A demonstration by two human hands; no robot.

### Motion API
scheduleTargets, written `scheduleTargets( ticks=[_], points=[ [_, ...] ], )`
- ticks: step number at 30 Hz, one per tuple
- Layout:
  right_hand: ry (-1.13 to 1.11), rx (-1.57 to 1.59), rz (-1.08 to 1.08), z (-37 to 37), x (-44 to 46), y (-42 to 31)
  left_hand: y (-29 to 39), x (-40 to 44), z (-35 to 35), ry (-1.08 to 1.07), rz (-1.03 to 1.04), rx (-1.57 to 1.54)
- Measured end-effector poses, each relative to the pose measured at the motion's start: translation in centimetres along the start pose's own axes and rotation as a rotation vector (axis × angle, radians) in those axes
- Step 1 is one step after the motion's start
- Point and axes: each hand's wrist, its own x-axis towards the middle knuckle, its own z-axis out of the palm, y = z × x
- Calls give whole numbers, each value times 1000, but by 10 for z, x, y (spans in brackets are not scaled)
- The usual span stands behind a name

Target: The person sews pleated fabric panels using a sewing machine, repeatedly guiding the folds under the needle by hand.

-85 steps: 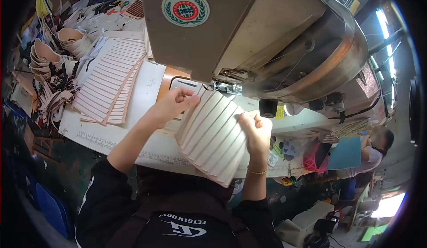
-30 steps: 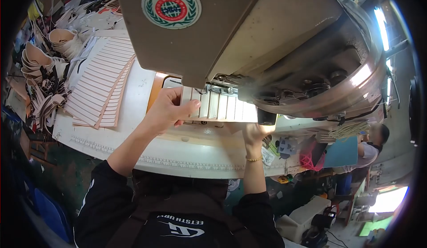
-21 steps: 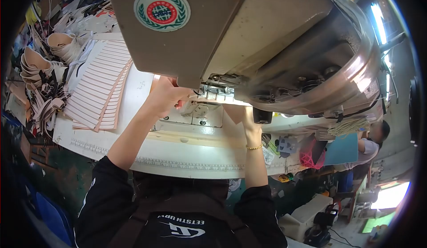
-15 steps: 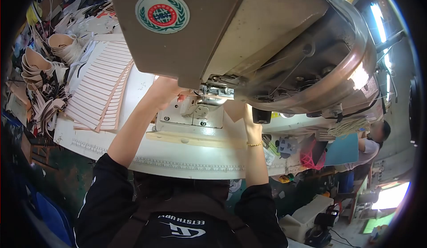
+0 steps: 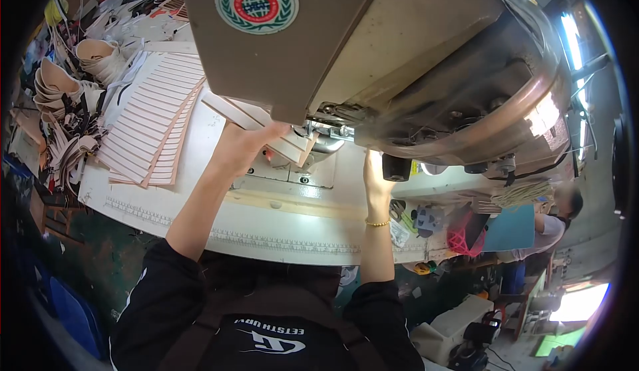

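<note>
**Striped Panel at Machine Head**

The striped panel point(image 5: 287, 150) is sitting beneath the sewing-machine head point(image 5: 286, 58), apparently undergoing alignment; feeding calls for fingers clear of the needle area. The left hand point(image 5: 245, 147) is pinching the panel; machine parts are hiding the right hand's point(image 5: 378, 175) fingers, state undeterminable. The wreath badge point(image 5: 256, 3) is showing illegible characters.

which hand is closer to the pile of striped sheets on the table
Left. The left hand is a little to the right of the pile of striped sheets; the right hand is much farther right, partly hidden by the machine.
</note>
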Motion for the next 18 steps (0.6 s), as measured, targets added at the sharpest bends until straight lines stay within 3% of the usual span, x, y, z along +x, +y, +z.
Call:
scheduleTargets(
  ticks=[7,18],
  points=[
    [202,41,83,3,-5,9,-4,3,4,67,19,-47],
    [80,140,317,-6,0,-39,0,14,-1,-26,18,-8]
  ],
)
